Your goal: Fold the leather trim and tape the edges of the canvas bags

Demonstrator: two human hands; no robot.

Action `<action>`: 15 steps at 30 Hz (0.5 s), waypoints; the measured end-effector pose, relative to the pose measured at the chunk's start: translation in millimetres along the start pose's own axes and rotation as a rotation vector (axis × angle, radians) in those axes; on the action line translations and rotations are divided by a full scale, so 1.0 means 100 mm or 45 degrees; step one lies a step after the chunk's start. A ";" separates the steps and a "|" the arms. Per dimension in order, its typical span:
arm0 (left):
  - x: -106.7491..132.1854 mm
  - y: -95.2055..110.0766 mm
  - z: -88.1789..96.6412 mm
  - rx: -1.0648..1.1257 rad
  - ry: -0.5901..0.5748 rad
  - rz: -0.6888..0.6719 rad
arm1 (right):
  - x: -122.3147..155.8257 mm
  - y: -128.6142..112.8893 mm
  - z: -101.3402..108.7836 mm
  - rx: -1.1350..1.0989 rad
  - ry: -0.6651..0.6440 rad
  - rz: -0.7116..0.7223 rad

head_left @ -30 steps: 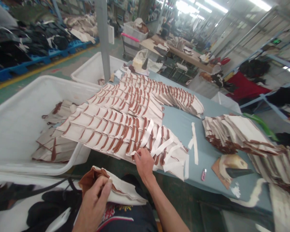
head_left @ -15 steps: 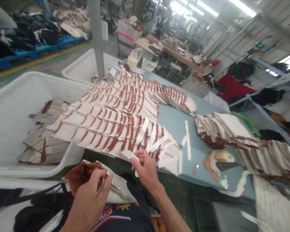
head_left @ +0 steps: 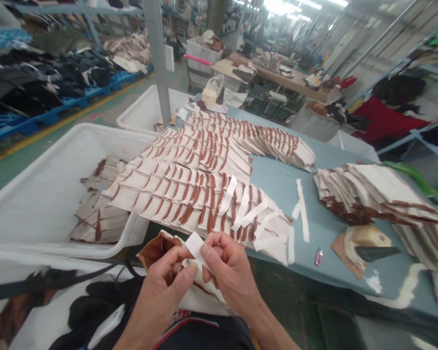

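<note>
My left hand (head_left: 171, 279) is closed on the edge of a cream fabric piece with a brown lining (head_left: 151, 250), held over my lap. Pinched in my right hand (head_left: 228, 267) is a short white strip (head_left: 195, 244), brought up against that edge beside my left fingertips. My fingers partly hide where strip and fabric meet. Just beyond my hands, overlapping rows of cream pieces with brown edges (head_left: 160, 189) cover the near side of the table. Several loose white strips (head_left: 253, 214) lie across the nearest row.
A white bin (head_left: 58, 141) with similar pieces stands at the left. On the blue-grey table (head_left: 277, 180) at right are a stack of cream pieces (head_left: 372, 187), a pot with a dark cone-shaped part (head_left: 372, 243) and a small pink tool (head_left: 319, 257). A metal post (head_left: 158, 63) rises beyond the bin.
My right hand has brought the white strip left and down to the fabric edge. My left hand and the fabric piece have moved right, closer to it. The view has shifted left.
</note>
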State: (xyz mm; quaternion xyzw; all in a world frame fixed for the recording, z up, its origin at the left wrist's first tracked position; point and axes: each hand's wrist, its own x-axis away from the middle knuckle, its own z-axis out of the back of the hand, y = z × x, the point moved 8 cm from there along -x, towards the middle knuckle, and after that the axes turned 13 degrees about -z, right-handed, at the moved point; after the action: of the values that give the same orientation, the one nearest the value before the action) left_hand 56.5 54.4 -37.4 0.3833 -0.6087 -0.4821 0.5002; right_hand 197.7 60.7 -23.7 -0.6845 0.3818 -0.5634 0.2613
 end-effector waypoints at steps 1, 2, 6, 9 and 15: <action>0.02 0.01 0.02 0.002 0.024 -0.008 | 0.04 0.01 -0.03 0.006 -0.021 -0.013; 0.04 0.02 0.04 -0.003 0.048 -0.025 | 0.07 0.02 -0.06 0.007 -0.050 -0.028; 0.14 0.08 0.13 -0.055 0.147 -0.114 | 0.16 0.07 -0.11 0.094 -0.097 -0.021; 0.22 0.15 0.17 -0.102 0.200 -0.072 | 0.20 -0.08 -0.07 0.392 0.113 0.201; 0.28 0.23 0.19 -0.171 0.162 -0.061 | 0.19 -0.30 -0.26 0.461 0.085 0.472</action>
State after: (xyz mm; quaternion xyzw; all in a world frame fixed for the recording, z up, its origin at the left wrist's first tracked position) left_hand 32.9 37.3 -8.7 0.3933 -0.5326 -0.5082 0.5508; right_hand 181.2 64.2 17.1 -0.5260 0.4020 -0.5873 0.4657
